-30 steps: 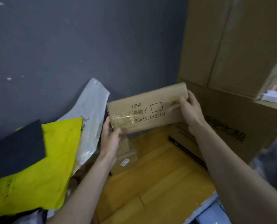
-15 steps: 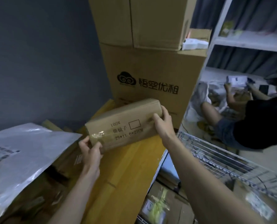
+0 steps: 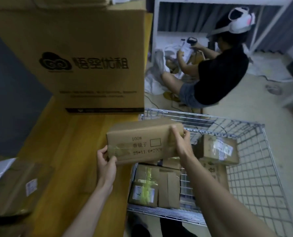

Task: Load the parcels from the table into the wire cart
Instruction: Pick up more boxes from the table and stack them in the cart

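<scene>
I hold a brown cardboard parcel (image 3: 140,139) printed "100#" between both hands, in the air over the table's right edge and the left rim of the wire cart (image 3: 255,168). My left hand (image 3: 106,161) grips its taped lower left corner. My right hand (image 3: 180,142) grips its right end, fingers curled over the top. Several parcels lie in the cart: a taped one (image 3: 144,190) at the front left and a labelled one (image 3: 219,149) at the back.
A big printed carton (image 3: 84,62) stands on the yellow wooden table (image 3: 70,151) behind the parcel. Another parcel (image 3: 17,187) lies at the table's left. A person (image 3: 219,71) sits on the floor beyond the cart, near white shelving.
My view has swung right from the wall to the cart. Both hands have carried the parcel rightward, from over the table to the cart's left rim.
</scene>
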